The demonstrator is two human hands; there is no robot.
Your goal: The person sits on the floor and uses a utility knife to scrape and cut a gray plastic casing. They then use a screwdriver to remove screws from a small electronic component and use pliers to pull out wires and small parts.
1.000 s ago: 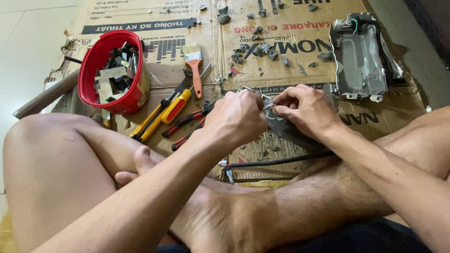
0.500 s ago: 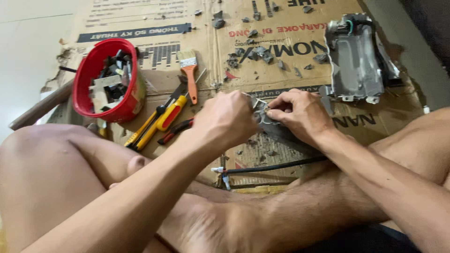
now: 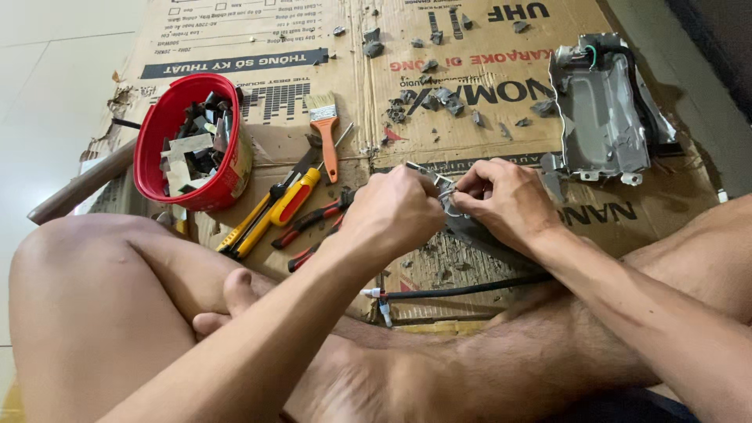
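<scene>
Closely Held: Small Metal Part Over Cardboard

Centrally, a small grey metal part (image 3: 450, 205) is pinched between the fingers of the left hand (image 3: 395, 211) and right hand (image 3: 501, 200), above flattened brown printed cardboard (image 3: 501, 78). A red plastic bucket (image 3: 160, 125) stands left.

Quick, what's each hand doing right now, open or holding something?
Left hand: closed, pinching the small grey metal part.
Right hand: closed, fingers gripping the same part from the other side.
</scene>
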